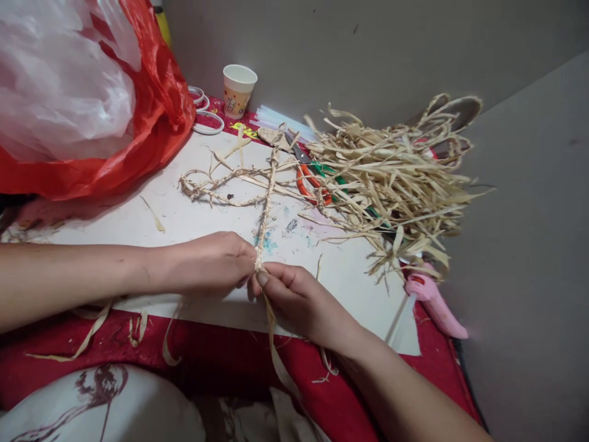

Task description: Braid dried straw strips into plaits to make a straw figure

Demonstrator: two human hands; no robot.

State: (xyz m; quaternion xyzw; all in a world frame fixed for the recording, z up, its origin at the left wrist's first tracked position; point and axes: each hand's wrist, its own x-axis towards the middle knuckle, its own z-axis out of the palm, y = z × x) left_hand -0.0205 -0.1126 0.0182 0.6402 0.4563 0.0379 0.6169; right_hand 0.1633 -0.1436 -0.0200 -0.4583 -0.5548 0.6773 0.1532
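Note:
A thin braided cord of dried straw runs from the back of the white board toward me. My left hand pinches its near end from the left, fingers closed. My right hand pinches the same spot from the right, thumb on top. Loose flat strands hang down from the pinch over the red cloth. A second twisted length of straw crosses the cord farther back.
A heap of loose dried straw strips lies at the right, with orange-handled scissors and a green-handled tool partly under it. A pink glue gun sits at the right edge. A paper cup, white rings and a red-and-white plastic bag stand behind.

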